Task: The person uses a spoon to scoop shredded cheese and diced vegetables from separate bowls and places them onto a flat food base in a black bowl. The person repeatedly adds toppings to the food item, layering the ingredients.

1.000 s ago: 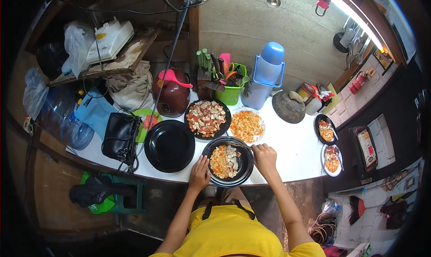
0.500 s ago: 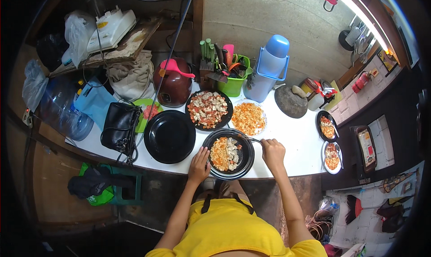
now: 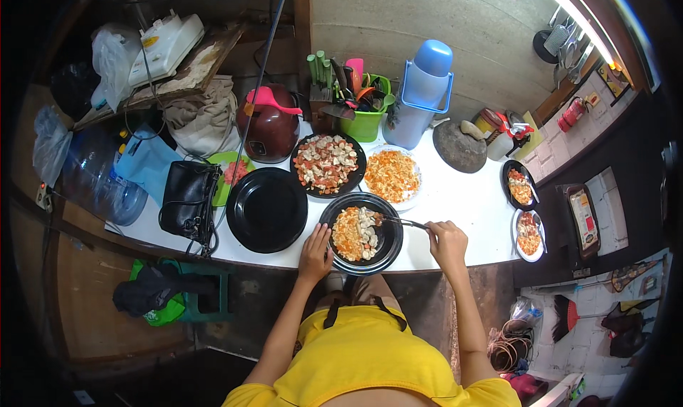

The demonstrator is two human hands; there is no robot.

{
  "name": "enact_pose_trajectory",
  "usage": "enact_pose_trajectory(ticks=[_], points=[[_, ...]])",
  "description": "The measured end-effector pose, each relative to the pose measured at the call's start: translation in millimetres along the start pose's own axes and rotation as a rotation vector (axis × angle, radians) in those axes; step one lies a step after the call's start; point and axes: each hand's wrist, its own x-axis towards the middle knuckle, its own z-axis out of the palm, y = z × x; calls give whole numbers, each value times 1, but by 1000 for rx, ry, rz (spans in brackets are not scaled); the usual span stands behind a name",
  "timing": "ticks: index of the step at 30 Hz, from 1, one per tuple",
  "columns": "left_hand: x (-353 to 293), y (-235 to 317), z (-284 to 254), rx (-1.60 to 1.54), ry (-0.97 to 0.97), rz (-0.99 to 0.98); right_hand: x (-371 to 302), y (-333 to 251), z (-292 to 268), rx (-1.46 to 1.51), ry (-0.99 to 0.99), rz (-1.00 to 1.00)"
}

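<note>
Front plate [image 3: 390, 246]: on the tabletop [image 3: 462, 211] before you, at its near edge, with chopped food [image 3: 348, 235] mostly on its left side.
Utensil [image 3: 407, 222]: over the front plate's right side; long axis nearly crosswise to you, tip pointing left to the food, handle rightward and slightly nearer you.
Your left hand [image 3: 315, 253]: fingers extended on the front plate's left rim; you cannot tell whether they grip it.
Your right hand [image 3: 448, 243]: pinching the utensil's handle, right of the front plate.
Writing: rice cooker [image 3: 274, 131], behind-left of the front plate, bears a small mark, unreadable.
</note>
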Motion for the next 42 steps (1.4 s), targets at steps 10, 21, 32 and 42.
enact_pose_trajectory(ticks=[10, 21, 32, 42], points=[[1, -1, 0, 26, -13, 12, -3, 4, 15, -14, 2, -35], [-1, -2, 2, 26, -9, 15, -5, 2, 9, -33, 4, -37], [-1, 0, -1, 24, -10, 14, -3, -1, 8, -39, 30, -41], [-2, -1, 0, 17, 0, 10, -4, -1, 9, -36, 37, -47]])
